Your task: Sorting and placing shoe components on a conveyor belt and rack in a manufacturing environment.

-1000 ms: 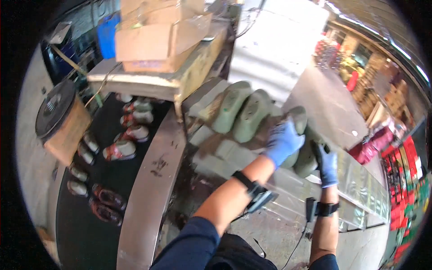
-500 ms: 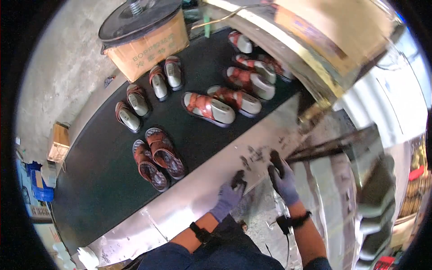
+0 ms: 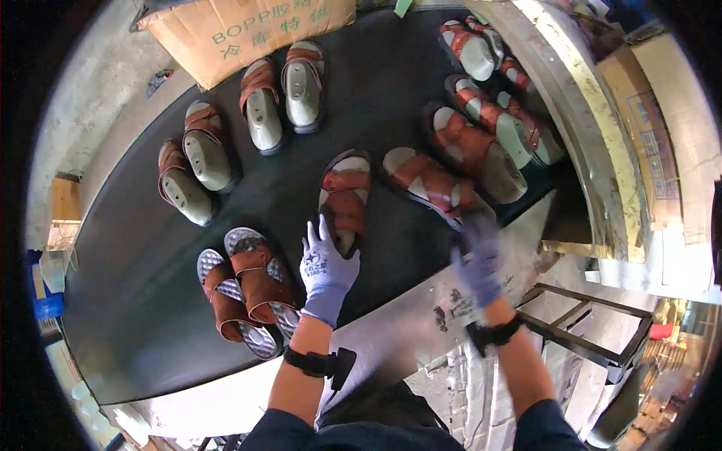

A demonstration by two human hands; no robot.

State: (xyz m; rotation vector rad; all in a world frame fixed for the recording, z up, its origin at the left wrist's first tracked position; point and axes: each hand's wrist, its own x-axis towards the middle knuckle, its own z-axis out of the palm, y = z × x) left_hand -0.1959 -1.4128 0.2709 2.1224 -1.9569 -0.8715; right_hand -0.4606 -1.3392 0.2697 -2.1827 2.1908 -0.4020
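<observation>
My left hand (image 3: 328, 263), in a pale purple-grey glove, is closed round the heel end of a reddish-brown strap sandal (image 3: 346, 192) on a dark belt. Its toe points away from me, and the glove hides the heel. My right hand (image 3: 480, 259), gloved alike and smeared by motion, is at the heel of another brown sandal (image 3: 430, 179); its fingers cannot be made out. That sandal's toe points to the far left. Left of my left hand lies a pair of brown sandals (image 3: 252, 289) with bumpy grey insoles and no forms inside.
More sandals on grey foot forms stand on the dark belt (image 3: 150, 301), two pairs at far left (image 3: 262, 113) and several at right (image 3: 470, 143). A cardboard box (image 3: 256, 34) sits at the back. A metal ledge (image 3: 391, 323) borders the near side; a black frame (image 3: 587, 323) stands right.
Both hands have moved from the metal ledge out over the belt to the middle pair of sandals. The left of these has turned so its toe points away. The view has shifted too.
</observation>
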